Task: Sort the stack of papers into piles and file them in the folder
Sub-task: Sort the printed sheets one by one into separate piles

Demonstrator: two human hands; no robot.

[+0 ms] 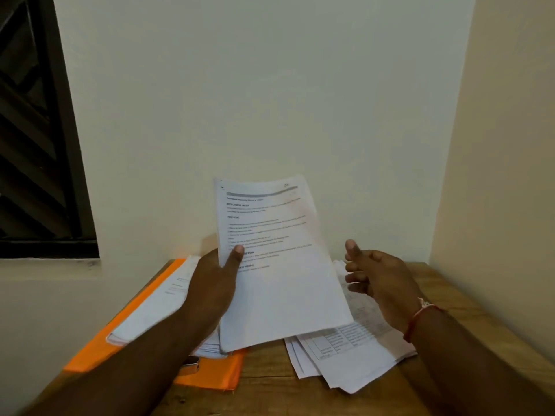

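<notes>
Centre frame: L hand pinches white printed paper sheets, long axis upright, free edge just left of empty, half-open R hand.

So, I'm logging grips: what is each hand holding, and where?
Left hand grips the printed papers by their left edge, thumb on front; right hand holds nothing.

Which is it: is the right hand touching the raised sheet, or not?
Apart. The head view shows a gap between the right hand and the raised sheet.
</notes>
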